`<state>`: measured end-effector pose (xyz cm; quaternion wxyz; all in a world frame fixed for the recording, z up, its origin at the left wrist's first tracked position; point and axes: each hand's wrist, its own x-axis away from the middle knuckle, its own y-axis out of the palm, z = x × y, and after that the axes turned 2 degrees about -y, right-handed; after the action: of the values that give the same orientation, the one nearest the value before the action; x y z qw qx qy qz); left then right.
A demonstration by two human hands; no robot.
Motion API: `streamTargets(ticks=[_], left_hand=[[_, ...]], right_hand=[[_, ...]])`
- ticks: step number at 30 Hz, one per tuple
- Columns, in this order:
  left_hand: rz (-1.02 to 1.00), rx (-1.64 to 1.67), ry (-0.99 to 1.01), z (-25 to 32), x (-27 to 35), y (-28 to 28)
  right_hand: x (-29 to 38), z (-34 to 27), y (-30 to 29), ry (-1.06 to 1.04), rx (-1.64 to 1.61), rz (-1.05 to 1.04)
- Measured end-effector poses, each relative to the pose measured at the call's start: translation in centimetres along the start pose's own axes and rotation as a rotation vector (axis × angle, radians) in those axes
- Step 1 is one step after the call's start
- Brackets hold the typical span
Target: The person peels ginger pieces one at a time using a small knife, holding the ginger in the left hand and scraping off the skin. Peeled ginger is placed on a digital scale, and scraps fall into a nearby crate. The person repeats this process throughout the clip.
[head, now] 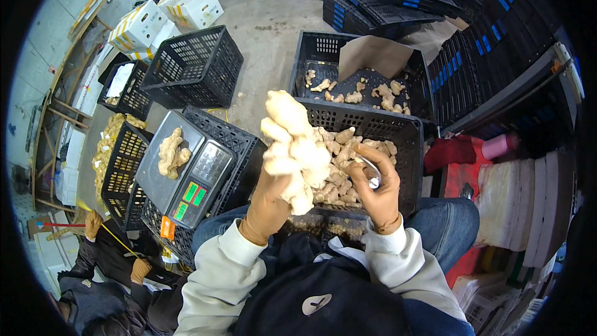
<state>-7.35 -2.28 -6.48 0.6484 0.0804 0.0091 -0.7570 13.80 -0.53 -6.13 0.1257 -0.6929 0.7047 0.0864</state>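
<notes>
A large, many-lobed ginger root (296,144) is gripped from below by my left hand (268,205), which wears a tan glove. My right hand (380,186), gloved the same way, holds a small shiny metal tool (371,173) by its grip; the fingers hide much of it, so its exact kind is unclear. Both hands are over a black plastic crate (410,163) between my knees. Loose ginger pieces (340,191) lie heaped in that crate. To the left, a single ginger root (172,154) rests on the steel pan of a digital weighing scale (158,121) with lit displays.
Beyond my crate, another black crate (298,65) holds scattered ginger and a cardboard sheet (373,56). Folded crates (373,9) are stacked behind. An upright crate (196,65) stands front left. At lower left, a co-worker's hands (140,270) hold a yellow strap. Foam slabs (503,200) stand right.
</notes>
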Motion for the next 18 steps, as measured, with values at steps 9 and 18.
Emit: streamTargets(ticks=[9, 18], left_hand=[[0.084, -0.339, 0.067, -0.5, -0.7, 0.3], [0.116, -0.276, -0.007, -0.9, -0.2, 0.5]], right_hand=[[0.3, 0.6, 1.1, 0.037, -0.086, -0.299], [0.9, 1.0, 1.3, 0.030, -0.059, -0.216]])
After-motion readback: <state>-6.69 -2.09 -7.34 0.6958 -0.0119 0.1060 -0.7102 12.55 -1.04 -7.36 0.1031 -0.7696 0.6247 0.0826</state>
